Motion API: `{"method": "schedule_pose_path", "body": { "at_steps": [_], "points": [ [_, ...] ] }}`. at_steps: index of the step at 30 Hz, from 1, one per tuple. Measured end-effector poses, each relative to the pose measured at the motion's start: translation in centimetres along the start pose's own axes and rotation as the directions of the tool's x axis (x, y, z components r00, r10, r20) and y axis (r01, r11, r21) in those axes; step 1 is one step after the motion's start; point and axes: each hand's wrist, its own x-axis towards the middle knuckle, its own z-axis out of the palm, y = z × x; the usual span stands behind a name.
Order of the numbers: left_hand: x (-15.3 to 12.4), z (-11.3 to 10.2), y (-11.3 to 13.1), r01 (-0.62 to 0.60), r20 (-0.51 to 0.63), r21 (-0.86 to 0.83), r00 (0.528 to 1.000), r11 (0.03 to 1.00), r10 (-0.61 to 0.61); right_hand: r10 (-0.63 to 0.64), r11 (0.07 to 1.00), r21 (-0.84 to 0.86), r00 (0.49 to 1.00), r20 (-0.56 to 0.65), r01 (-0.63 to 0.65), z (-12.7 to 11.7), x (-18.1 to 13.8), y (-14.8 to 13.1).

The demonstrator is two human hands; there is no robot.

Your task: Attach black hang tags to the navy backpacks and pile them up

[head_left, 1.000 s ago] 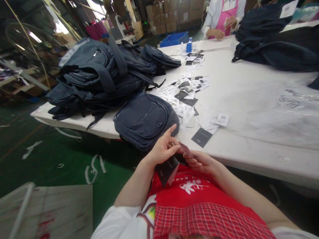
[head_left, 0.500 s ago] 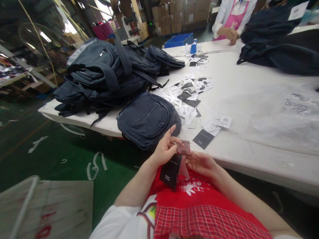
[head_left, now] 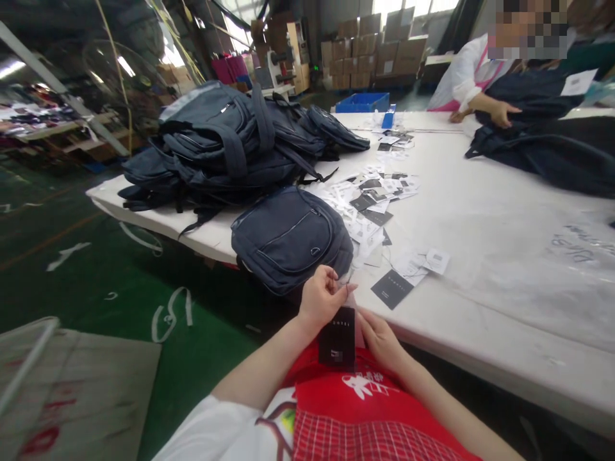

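The person's left hand (head_left: 321,298) is curled, its thumb and forefinger pinching a thin cord (head_left: 346,282); half a second earlier its index finger stretched upward with the cord strung from it. The black hang tag (head_left: 336,339) sits just below that hand, in front of the red apron (head_left: 375,422), hanging nearly straight where it leaned before. The right hand (head_left: 382,336) lies lower and flatter now, its fingers against a pale card (head_left: 360,336) behind the tag; their tips are partly hidden, so whether they grip it cannot be told. The pinkish card that stood above the right fingertips no longer shows there.

At 11 o'clock from the hands, a navy backpack (head_left: 288,240) lies near the table (head_left: 461,192) edge, with a heap of backpacks (head_left: 216,153) beyond it. Loose tags (head_left: 375,198) spread at 1 o'clock, and a separate black tag (head_left: 391,288) lies at 2 o'clock. Farther off, between 1 and 2 o'clock, a co-worker's hand (head_left: 502,112), formerly clasped with the other above the table, now reaches over dark bags (head_left: 552,153).
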Motion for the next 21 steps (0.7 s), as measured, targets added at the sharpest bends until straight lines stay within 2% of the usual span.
{"method": "schedule_pose_path", "body": {
  "at_steps": [3,6,10,13,18,21],
  "points": [
    [0.1,0.0,-0.5,-0.080,-0.027,0.048,0.996,0.996,0.082,-0.042,0.993,-0.115,0.999,0.003,0.042,-0.1,0.0,-0.3],
    [0.3,0.1,-1.0,-0.069,-0.035,-0.024,0.997,0.997,0.068,-0.020,0.993,-0.116,0.999,0.032,0.023,0.0,0.1,-0.4],
    [0.6,0.2,-1.5,0.002,-0.039,-0.122,0.999,0.992,-0.007,0.022,0.996,-0.090,0.988,0.152,-0.009,0.4,0.0,-0.7],
    [0.9,-0.1,-1.5,0.029,-0.090,-0.127,0.995,0.991,-0.041,0.067,0.997,-0.043,0.966,0.250,-0.058,0.7,-0.1,-0.9],
    [1.6,-0.8,-0.8,-0.015,-0.184,-0.128,0.983,0.992,-0.009,0.057,0.980,-0.196,0.932,0.358,0.016,1.0,-0.1,-1.7],
    [1.8,-1.1,-0.4,-0.039,-0.188,-0.062,0.982,0.997,0.027,0.081,0.989,-0.145,0.908,0.410,-0.023,0.9,0.2,-2.0]
  ]
}}
